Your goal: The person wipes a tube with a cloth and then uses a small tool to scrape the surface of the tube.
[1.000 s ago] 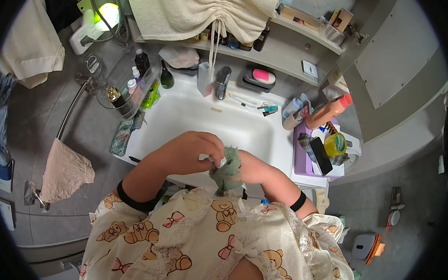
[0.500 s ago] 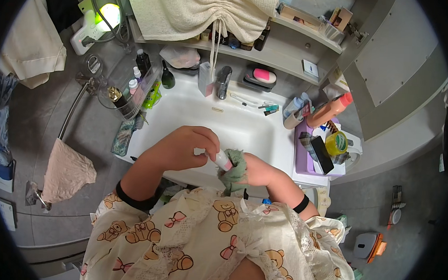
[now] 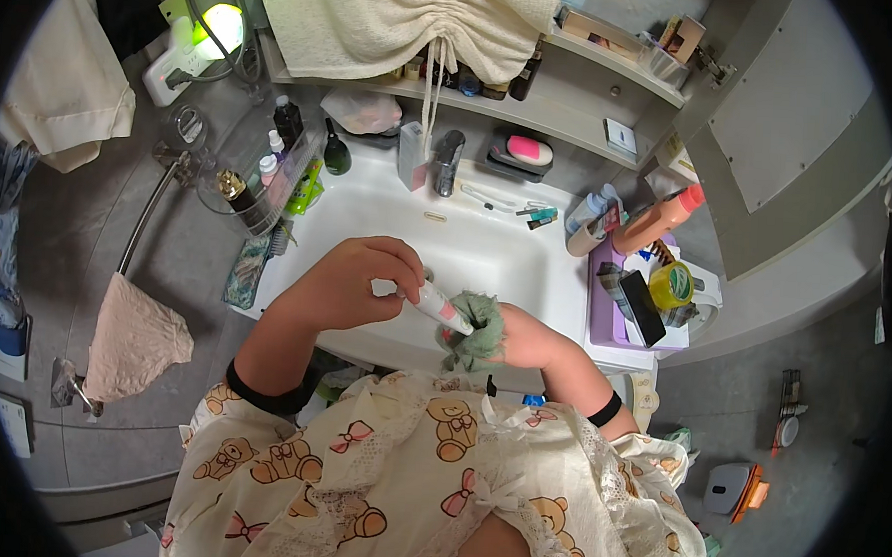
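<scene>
Head view: the left grip pinches a slim, smooth white tube with a pink band between thumb and curled fingers. The tube slants from this grip toward the right one, its far end inside the folds of a fuzzy grey-green cloth. The soft cloth bunches into a rough ring over the right grip, hiding its fingers, so I cannot tell whether they are spread or pressed together. Beyond both grips lies a glossy white sink with rounded corners; a dark, shiny cylindrical faucet stands at its back. Right of the right grip sits a straight-sided purple box.
</scene>
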Demonstrator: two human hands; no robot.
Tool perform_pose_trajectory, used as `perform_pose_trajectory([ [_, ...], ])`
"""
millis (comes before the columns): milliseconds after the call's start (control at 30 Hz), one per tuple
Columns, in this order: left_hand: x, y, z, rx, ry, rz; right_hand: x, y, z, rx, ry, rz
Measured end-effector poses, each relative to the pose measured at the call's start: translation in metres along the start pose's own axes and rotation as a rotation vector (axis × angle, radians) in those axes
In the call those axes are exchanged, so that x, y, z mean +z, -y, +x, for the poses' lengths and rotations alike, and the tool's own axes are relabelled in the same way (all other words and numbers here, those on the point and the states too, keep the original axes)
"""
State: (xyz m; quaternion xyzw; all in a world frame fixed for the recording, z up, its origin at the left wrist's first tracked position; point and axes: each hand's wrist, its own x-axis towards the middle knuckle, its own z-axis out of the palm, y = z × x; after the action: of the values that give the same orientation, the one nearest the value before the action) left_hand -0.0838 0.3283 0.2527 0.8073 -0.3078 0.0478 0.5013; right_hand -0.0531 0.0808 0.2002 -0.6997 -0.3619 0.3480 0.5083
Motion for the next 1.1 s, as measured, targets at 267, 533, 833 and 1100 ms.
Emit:
perform_pose_trajectory([
  [267,0.001,-0.001,-0.003,-0.166,-0.076,-0.108,0.0,-0.007,-0.007,0.063,-0.171,-0.076],
  [533,0.005,-0.002,-0.001,-0.205,-0.03,-0.099,0.004,0.004,-0.004,0.046,-0.192,-0.096],
  [833,-0.007,0.003,-0.008,-0.215,-0.154,-0.143,-0.008,-0.01,-0.011,-0.017,-0.167,-0.01],
  [1100,0.01,0.002,0.0,-0.24,-0.034,-0.2,-0.003,-0.001,0.0,-0.14,-0.185,0.121],
])
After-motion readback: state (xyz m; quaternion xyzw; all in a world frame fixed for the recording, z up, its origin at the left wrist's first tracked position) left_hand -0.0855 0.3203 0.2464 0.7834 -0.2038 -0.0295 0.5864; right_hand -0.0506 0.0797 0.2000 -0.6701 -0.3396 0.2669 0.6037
